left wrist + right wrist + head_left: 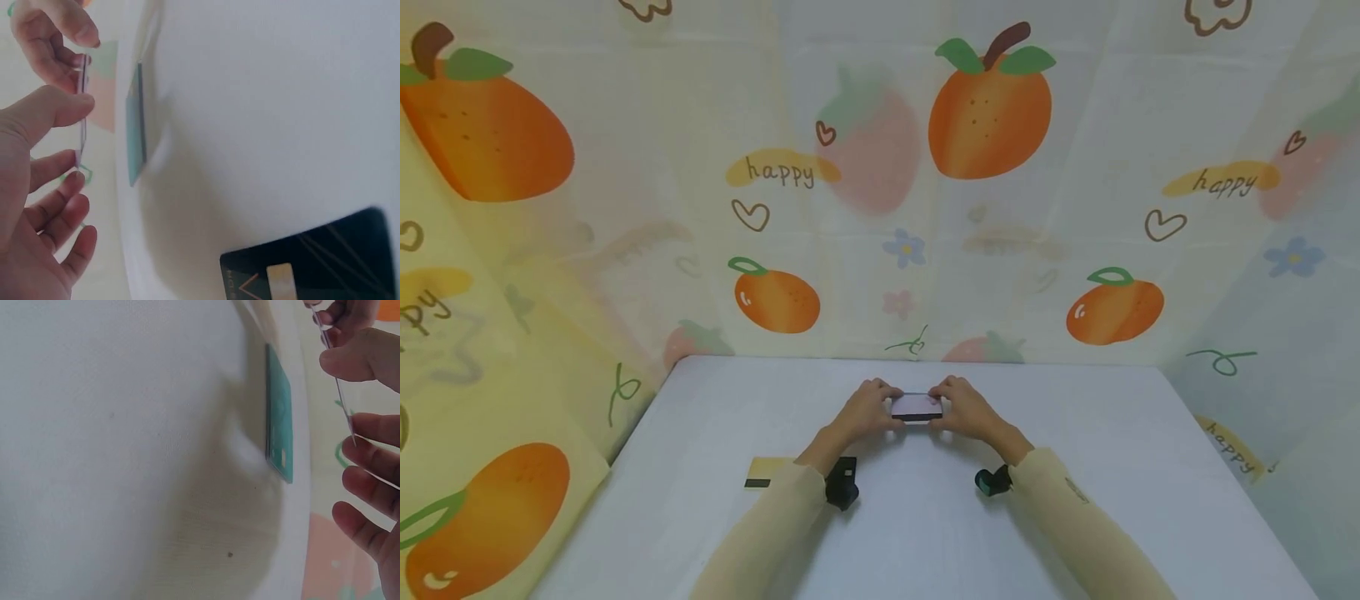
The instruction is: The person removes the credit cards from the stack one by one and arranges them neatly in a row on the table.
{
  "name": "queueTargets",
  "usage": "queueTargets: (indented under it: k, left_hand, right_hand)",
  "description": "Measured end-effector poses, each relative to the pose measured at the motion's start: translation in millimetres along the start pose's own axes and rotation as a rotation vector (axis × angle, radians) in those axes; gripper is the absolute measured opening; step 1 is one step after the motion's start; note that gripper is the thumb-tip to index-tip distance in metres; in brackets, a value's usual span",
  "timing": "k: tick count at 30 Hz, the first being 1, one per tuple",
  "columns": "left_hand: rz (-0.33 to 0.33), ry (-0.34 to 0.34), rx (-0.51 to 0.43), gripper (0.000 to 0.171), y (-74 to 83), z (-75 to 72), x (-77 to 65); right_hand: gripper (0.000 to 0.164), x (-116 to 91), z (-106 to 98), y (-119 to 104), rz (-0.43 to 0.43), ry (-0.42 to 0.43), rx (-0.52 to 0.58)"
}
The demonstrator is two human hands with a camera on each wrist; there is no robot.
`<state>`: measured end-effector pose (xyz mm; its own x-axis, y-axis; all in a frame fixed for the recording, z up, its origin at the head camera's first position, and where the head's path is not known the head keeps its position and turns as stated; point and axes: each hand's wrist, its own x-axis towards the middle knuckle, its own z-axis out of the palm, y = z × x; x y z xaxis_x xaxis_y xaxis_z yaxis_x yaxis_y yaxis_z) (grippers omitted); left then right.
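Sleeves (756, 533) nearest | thin card (916, 405) | pinched between left fingers (881, 389), right fingers (951, 387)

Before me I see a pale wall covering (880, 37), printed with orange fruits (990, 117), soft pink strawberries (872, 154), brown hearts (750, 215) and the word "happy" (780, 173). It continues on my left, with more yellow tint, and on my right, more bluish. The white counter (917, 533) reaches near it.

far forward-down head view, sideways wrist close-ups
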<state>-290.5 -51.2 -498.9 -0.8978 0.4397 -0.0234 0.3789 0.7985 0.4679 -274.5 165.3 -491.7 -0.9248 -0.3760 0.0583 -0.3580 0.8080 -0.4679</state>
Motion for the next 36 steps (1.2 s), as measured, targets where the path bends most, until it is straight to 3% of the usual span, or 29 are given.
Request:
queueTargets:
  k: [15, 19, 27, 36]
  left_hand:
    - [-0.018, -0.008, 0.036, 0.052, 11.9, 0.8, -31.6]
    - [0.003, 0.007, 0.065, 0.05, 11.9, 0.6, -38.8]
    - [0.006, 0.006, 0.006, 0.052, 8.5, 4.2, -49.2]
    - [0.016, 0.013, 0.014, 0.052, 9.4, 6.1, -61.9]
  right_hand:
    - [0.044, -22.4, 4.5, -14.0, 0.012, -0.054, 0.014]
    - [0.042, -26.8, 7.2, -17.0, 0.023, -0.06, 0.039]
    - [0.043, -36.7, 10.5, -18.5, -0.008, -0.051, 0.039]
    - [0.043, -46.1, 11.5, -25.5, 0.001, -0.044, 0.071]
